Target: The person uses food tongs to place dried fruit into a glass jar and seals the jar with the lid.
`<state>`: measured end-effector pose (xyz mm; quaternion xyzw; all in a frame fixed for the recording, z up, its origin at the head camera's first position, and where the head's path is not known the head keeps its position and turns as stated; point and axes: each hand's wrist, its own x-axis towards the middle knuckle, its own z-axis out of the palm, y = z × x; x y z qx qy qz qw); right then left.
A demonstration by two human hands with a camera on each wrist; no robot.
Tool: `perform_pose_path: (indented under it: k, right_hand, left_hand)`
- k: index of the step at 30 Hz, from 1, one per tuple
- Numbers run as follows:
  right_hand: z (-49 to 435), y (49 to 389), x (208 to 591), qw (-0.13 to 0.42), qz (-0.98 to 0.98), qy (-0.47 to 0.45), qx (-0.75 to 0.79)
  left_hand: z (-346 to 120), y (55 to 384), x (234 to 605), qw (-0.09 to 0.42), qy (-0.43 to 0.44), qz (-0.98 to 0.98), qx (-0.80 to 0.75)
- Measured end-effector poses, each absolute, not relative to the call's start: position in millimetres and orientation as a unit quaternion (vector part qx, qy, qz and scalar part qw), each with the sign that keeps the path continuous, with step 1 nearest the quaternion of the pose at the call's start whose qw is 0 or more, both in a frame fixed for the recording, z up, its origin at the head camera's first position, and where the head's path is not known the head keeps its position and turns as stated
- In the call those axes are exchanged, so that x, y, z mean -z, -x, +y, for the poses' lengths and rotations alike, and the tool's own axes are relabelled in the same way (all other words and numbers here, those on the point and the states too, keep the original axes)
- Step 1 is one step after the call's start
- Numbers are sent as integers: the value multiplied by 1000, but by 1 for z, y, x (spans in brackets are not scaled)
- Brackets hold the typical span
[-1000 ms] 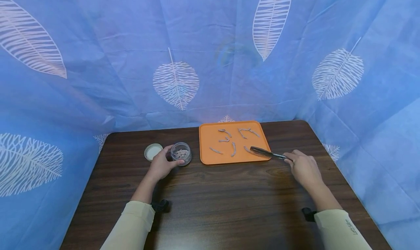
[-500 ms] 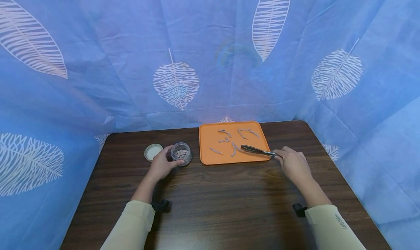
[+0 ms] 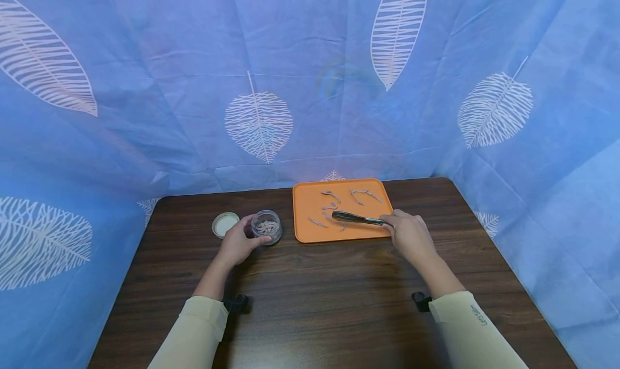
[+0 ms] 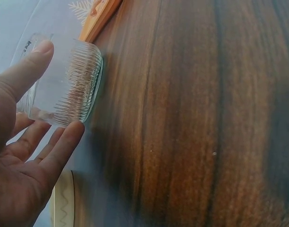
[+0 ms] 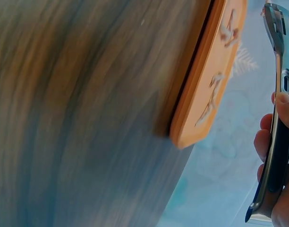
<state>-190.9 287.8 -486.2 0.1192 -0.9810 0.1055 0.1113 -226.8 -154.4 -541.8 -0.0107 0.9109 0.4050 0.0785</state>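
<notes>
My left hand (image 3: 238,243) holds a clear glass jar (image 3: 274,239), thumb on its near side and fingers round the left. Pale strips (image 3: 266,227) lie in the bottom of the jar. In the left wrist view, the jar (image 4: 83,82) shows a ribbed lower wall. My right hand (image 3: 410,236) grips a pair of metal tongs (image 3: 356,218) with dark handles, reaching left over the orange tray (image 3: 301,199). A thin greyish strip (image 3: 326,216) sticks out at the tongs' tip. The right wrist view shows the tongs (image 5: 276,146) have slotted heads.
Several crooked greyish strips (image 3: 331,196) lie spread over the tray; the tongs partly cover one. Left of the jar, a round lid (image 3: 225,225) with a pale inside rests on the dark wooden table (image 3: 310,304). A blue leaf-patterned cloth (image 3: 310,116) hangs behind.
My right hand and the tongs have moved left across the tray, carrying a strip from its right side towards the jar. My left hand and the jar have stayed put.
</notes>
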Motion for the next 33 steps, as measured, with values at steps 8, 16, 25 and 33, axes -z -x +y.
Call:
perform_pose_path:
  k: [8, 16, 25, 33]
  right_hand:
    - [265, 196, 487, 113, -979, -137, -99]
    - [244, 199, 488, 104, -978, -144, -107]
    - [224, 200, 486, 101, -974, -162, -118]
    - [203, 203, 482, 107, -970, -179, -123]
  left_hand:
    - [-155, 228, 543, 79, 9, 908, -411]
    - [-155, 229, 544, 80, 11, 909, -409]
    - [-155, 228, 544, 83, 13, 910, -407]
    - [-154, 228, 544, 80, 11, 908, -410]
